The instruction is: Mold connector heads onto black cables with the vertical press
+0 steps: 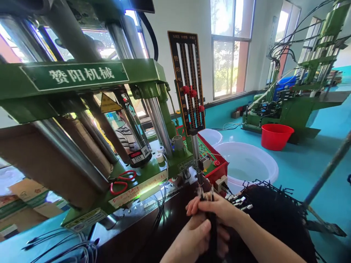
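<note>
We held a few black cables (213, 233) upright over the dark tabletop (131, 235), our left hand (194, 233) closed around them and our right hand (219, 209) pinching them higher up, just below the metal ends (212, 193). Our fingers covered much of the cables, so we could not count them, and their lower part ran into shadow at the bottom edge. Just beyond our right hand lay a black cable heap (276, 219) with metal plugs (242, 202), cut off below. The large white tub (275, 170) behind showed a pale inside, but we could not tell whether it held liquid; the smaller white tub (216, 136) was partly hidden by the red control box (219, 171). We could not see into the red bucket (276, 138). At left, the cardboard boxes (27, 191) were partly covered by the green machine (142, 71), itself cut off above, with red-handled scissors (118, 187) on its base and loose cables (79, 250) below.
</note>
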{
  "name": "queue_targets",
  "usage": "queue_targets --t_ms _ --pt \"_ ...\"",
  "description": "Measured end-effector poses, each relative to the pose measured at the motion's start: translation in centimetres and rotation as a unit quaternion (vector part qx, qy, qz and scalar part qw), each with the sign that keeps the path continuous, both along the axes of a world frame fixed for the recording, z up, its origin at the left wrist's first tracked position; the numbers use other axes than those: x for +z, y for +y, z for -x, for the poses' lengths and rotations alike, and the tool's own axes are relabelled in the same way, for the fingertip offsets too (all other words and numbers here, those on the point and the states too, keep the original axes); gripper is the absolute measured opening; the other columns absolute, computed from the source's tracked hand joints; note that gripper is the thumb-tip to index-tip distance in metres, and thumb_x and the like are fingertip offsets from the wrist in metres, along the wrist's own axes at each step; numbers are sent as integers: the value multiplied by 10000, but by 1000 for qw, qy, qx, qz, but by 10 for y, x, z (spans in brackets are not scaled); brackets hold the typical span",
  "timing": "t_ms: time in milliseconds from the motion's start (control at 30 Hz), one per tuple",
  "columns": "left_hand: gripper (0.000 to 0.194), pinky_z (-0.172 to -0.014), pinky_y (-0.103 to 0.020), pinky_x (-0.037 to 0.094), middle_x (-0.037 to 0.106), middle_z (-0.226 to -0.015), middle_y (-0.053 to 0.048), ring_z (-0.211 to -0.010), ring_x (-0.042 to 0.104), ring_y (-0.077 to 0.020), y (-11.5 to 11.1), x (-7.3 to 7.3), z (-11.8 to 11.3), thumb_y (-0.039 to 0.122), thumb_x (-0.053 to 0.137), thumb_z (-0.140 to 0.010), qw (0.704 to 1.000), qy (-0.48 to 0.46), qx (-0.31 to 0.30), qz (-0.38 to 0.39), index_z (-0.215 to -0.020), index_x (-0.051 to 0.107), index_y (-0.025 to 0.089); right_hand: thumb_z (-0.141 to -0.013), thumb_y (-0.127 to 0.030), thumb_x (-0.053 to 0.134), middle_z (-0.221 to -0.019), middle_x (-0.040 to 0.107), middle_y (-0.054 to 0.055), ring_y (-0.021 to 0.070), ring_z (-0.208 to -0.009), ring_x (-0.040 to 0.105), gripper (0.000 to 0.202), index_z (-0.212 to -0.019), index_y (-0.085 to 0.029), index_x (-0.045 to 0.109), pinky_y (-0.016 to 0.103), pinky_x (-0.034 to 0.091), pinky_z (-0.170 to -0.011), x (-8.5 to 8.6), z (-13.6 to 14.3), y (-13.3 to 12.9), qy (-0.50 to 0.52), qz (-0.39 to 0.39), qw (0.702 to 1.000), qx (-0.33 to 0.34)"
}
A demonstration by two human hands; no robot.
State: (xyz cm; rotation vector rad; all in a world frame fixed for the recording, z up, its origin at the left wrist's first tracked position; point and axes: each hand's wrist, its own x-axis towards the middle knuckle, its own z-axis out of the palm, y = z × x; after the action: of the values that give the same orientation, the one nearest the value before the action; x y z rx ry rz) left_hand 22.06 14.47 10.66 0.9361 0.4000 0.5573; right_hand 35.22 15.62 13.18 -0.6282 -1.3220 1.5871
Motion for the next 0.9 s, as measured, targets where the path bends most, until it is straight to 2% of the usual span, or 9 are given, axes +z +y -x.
queue_targets --t_ms 100,200,267,333,433,500,600,733,900 --pt "434 -332 -167 357 536 -446 23 -327 447 -74 -13 -11 -18 492 625 -672 989 -34 138 51 -887 501 136 -740 -308 611 -956 649 95 217 -907 582 246 -898 -134 682 350 413 -852 -7 3 -4 -41 67 995 57" --pt "430 -234 -150 184 356 -281 95 -201 214 -37 -24 -27 -27 563 605 -645 984 -10 153 91 -759 482 167 -742 -386 619 -1113 597 114 239 -1034 537 501 -1194 -188 534 409 354 -935 -4 -6 4 27 64 993 91" --pt "425 -229 -155 169 366 -283 84 -198 212 -39 -30 -35 -27 574 593 -647 985 14 128 110 -711 472 171 -782 -463 554 -1255 499 109 244 -1139 459 561 -1278 -228 440 431 297 -984 6 -13 13 26 6 995 92" --pt "397 -236 -158 185 401 -318 71 -212 247 -44 -33 -38 -25 546 588 -669 986 26 110 127 -712 480 167 -845 -466 458 -1290 468 91 223 -1187 410 482 -1261 -223 466 404 272 -1009 20 -17 22 -88 -62 987 122" --pt "368 -268 -176 264 448 -386 44 -262 340 -61 -32 -36 -22 502 587 -691 984 0 104 145 -708 501 144 -899 -401 366 -1259 497 88 190 -1176 421 424 -1225 -172 512 338 280 -1012 34 -12 27 -310 -145 915 215" --pt "358 -302 -191 310 471 -427 27 -301 390 -70 -30 -33 -22 472 595 -696 980 -29 126 148 -705 517 123 -899 -386 359 -1309 443 91 185 -1202 389 448 -1270 -156 459 318 275 -1018 37 -5 25 -384 -185 877 220" --pt "340 -347 -197 344 520 -500 -2 -369 459 -85 -27 -31 -25 443 602 -700 967 -66 191 157 -722 522 113 -876 -377 411 -1371 355 105 197 -1239 336 504 -1319 -138 383 323 265 -1026 36 5 20 -445 -206 853 177" --pt "400 -386 -233 396 551 -544 -25 -399 502 -111 -26 -35 -28 495 602 -673 968 -87 165 169 -748 532 109 -861 -388 443 -1318 427 123 213 -1195 397 490 -1280 -134 443 336 307 -997 29 18 17 -469 -224 837 173" --pt "449 -298 -188 260 408 -408 71 -286 329 -48 -14 -38 -19 557 645 -585 952 -39 257 165 -700 486 152 -892 -348 379 -1152 578 88 176 -1050 526 398 -1203 -143 518 283 404 -902 6 31 36 -437 -224 858 153"
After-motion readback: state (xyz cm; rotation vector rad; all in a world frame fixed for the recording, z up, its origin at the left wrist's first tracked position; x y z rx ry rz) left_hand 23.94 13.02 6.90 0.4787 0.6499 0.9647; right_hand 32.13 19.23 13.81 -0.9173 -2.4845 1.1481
